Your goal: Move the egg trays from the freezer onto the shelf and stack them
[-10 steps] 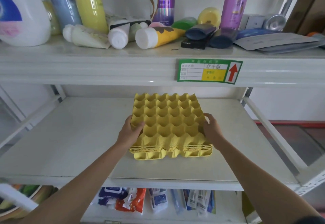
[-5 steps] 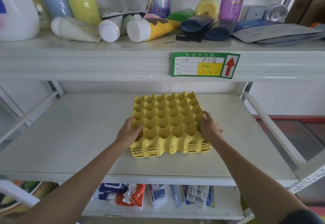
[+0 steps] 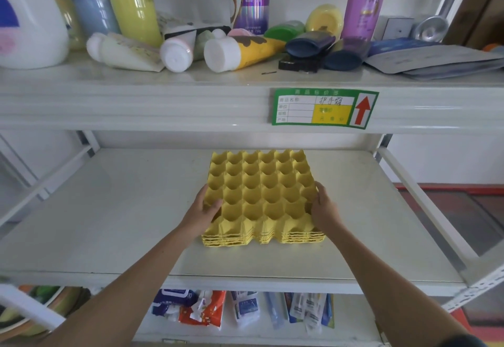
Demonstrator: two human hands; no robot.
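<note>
A stack of several yellow egg trays [image 3: 261, 194] lies flat on the white middle shelf [image 3: 109, 210], its cups facing up and its edges lined up. My left hand [image 3: 203, 210] grips the stack's left side, thumb hooked into a cup. At the stack's right side my right hand [image 3: 324, 207] presses against the edge with its fingers curled on the rim. The freezer is out of view.
The upper shelf [image 3: 163, 101] holds bottles, tubes and flat packets, with a green price label [image 3: 324, 108] on its front lip. Below, the bottom shelf carries packets of wipes [image 3: 191, 308]. A slanted white brace [image 3: 425, 205] bounds the middle shelf on the right.
The top tray has dropped flush onto the stack, and the stack has slid a little deeper onto the shelf. Both hands stay on its sides.
</note>
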